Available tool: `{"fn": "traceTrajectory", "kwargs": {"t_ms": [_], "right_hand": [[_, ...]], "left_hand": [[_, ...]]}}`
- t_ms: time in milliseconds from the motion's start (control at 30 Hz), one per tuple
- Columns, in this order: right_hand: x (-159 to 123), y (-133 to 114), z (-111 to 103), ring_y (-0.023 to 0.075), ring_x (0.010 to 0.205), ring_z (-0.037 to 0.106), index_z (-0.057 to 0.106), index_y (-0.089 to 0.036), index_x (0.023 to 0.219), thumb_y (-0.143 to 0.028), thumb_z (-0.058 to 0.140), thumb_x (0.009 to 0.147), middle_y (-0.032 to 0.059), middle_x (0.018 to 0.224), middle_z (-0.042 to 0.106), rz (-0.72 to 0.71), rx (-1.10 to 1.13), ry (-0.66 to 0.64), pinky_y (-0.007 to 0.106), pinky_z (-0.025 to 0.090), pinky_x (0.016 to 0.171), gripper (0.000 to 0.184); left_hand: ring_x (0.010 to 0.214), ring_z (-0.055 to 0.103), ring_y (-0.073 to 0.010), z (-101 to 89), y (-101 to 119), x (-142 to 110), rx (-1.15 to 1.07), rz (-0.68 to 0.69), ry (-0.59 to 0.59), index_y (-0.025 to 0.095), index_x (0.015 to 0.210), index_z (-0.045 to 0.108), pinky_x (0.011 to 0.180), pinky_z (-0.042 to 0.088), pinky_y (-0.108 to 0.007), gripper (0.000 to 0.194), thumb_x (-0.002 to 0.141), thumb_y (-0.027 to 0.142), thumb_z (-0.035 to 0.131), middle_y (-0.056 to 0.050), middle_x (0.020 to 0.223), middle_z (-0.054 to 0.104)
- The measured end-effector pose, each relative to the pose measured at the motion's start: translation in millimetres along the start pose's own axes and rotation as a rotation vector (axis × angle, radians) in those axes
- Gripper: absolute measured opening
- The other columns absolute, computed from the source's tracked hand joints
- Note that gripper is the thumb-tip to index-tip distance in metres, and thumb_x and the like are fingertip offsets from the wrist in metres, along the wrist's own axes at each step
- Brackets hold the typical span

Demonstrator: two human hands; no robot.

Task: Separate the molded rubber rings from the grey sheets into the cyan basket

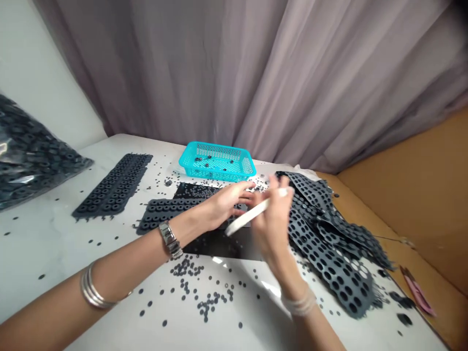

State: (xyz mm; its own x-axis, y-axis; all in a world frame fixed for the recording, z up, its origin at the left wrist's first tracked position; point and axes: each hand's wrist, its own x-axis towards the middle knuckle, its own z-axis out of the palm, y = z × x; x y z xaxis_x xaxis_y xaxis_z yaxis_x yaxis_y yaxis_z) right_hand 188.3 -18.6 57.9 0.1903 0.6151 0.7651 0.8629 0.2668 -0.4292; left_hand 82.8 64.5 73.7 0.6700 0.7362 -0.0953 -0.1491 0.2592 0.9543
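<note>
My right hand, smeared by motion, is closed around a slim white stick-like tool. The tool slants down to the left, and its exact kind is not clear. Beside it, my left hand reaches over the dark rubber sheet of ring-shaped pieces with its fingers stretched out and apart. Whether those fingertips touch the sheet is hard to see. Under both hands lies a glossy black board. Small dark discs are scattered on the white table in front of it.
A turquoise basket with a few dark pieces stands at the back. Another ringed sheet and a clear bag of dark pieces lie left. Punched-out sheets are heaped right, near pink-handled scissors or pliers.
</note>
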Motion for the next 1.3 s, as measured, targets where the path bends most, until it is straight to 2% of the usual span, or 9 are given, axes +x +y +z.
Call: {"fn": "traceTrajectory", "kwargs": {"t_ms": [67, 133, 233, 300, 400, 500, 633, 833, 1300], "right_hand": [[4, 17, -20, 0.0391, 0.137, 0.032, 0.050, -0.017, 0.113, -0.034, 0.041, 0.094, 0.0199, 0.135, 0.050, 0.253, -0.100, 0.146, 0.064, 0.024, 0.104, 0.028], [5, 26, -38, 0.0337, 0.121, 0.051, 0.051, -0.020, 0.106, -0.042, 0.037, 0.096, 0.0176, 0.129, 0.055, 0.382, -0.045, 0.191, 0.056, 0.035, 0.099, 0.027], [2, 24, -44, 0.0223, 0.087, 0.063, 0.050, -0.023, 0.110, -0.050, 0.030, 0.097, 0.0104, 0.098, 0.065, 0.467, 0.190, 0.072, 0.040, 0.049, 0.078, 0.036], [-3, 18, -31, 0.0190, 0.078, 0.062, 0.051, -0.025, 0.119, -0.053, 0.029, 0.097, 0.0060, 0.086, 0.061, 0.488, 0.329, -0.066, 0.033, 0.051, 0.065, 0.042], [-9, 11, 1, 0.0161, 0.075, 0.059, 0.056, -0.025, 0.123, -0.053, 0.035, 0.096, 0.0040, 0.085, 0.059, 0.494, 0.411, -0.259, 0.027, 0.051, 0.058, 0.045], [-15, 8, 27, 0.0143, 0.067, 0.059, 0.063, -0.021, 0.113, -0.052, 0.045, 0.092, 0.0033, 0.082, 0.063, 0.506, 0.481, -0.399, 0.027, 0.051, 0.060, 0.042], [-28, 14, 43, 0.0173, 0.070, 0.063, 0.066, -0.017, 0.100, -0.051, 0.053, 0.089, 0.0055, 0.081, 0.068, 0.556, 0.578, -0.461, 0.029, 0.053, 0.063, 0.038], [-42, 24, 46, 0.0173, 0.065, 0.064, 0.068, -0.018, 0.088, -0.049, 0.051, 0.090, 0.0047, 0.075, 0.068, 0.612, 0.601, -0.530, 0.029, 0.053, 0.061, 0.036], [-30, 8, 43, 0.0132, 0.058, 0.055, 0.061, -0.018, 0.070, -0.032, 0.044, 0.095, 0.0008, 0.065, 0.062, 0.351, 0.304, -0.610, 0.025, 0.036, 0.057, 0.033]], "left_hand": [[0.103, 0.060, -0.0274, 0.1, -1, 2, -0.003, -0.063, 0.062, 0.017, 0.115, 0.062, 0.074, 0.050, -0.036, 0.039, 0.087, 0.042, 0.053, -0.018, 0.116, 0.063], [0.105, 0.059, -0.0275, -10.0, -1, 6, 0.066, -0.025, 0.132, 0.018, 0.113, 0.063, 0.076, 0.049, -0.036, 0.038, 0.085, 0.041, 0.056, -0.017, 0.121, 0.061], [0.097, 0.061, -0.0243, -38.4, -1, 6, 0.393, 0.186, 0.191, 0.018, 0.100, 0.070, 0.079, 0.046, -0.035, 0.026, 0.080, 0.030, 0.058, -0.014, 0.109, 0.068], [0.089, 0.062, -0.0224, -59.5, -3, -2, 0.667, 0.309, 0.158, 0.019, 0.090, 0.073, 0.080, 0.043, -0.034, 0.020, 0.078, 0.024, 0.058, -0.011, 0.096, 0.071], [0.080, 0.061, -0.0213, -84.3, -8, -22, 0.970, 0.335, 0.036, 0.020, 0.086, 0.075, 0.076, 0.041, -0.034, 0.021, 0.077, 0.020, 0.056, -0.009, 0.088, 0.072], [0.092, 0.060, -0.0238, -95.2, -18, -40, 1.144, 0.340, -0.038, 0.021, 0.093, 0.074, 0.081, 0.039, -0.034, 0.024, 0.078, 0.020, 0.055, -0.008, 0.095, 0.070], [0.104, 0.055, -0.0241, -91.5, -30, -48, 1.277, 0.358, -0.091, 0.021, 0.103, 0.069, 0.087, 0.037, -0.034, 0.028, 0.082, 0.022, 0.052, -0.008, 0.104, 0.062], [0.102, 0.049, -0.0262, -79.7, -38, -49, 1.428, 0.376, -0.044, 0.018, 0.096, 0.069, 0.088, 0.037, -0.037, 0.023, 0.082, 0.023, 0.053, -0.010, 0.104, 0.056], [0.095, 0.049, -0.0256, -64.9, -42, -46, 1.649, 0.404, 0.042, 0.015, 0.091, 0.069, 0.084, 0.043, -0.041, 0.022, 0.084, 0.020, 0.049, -0.009, 0.095, 0.054]]}}
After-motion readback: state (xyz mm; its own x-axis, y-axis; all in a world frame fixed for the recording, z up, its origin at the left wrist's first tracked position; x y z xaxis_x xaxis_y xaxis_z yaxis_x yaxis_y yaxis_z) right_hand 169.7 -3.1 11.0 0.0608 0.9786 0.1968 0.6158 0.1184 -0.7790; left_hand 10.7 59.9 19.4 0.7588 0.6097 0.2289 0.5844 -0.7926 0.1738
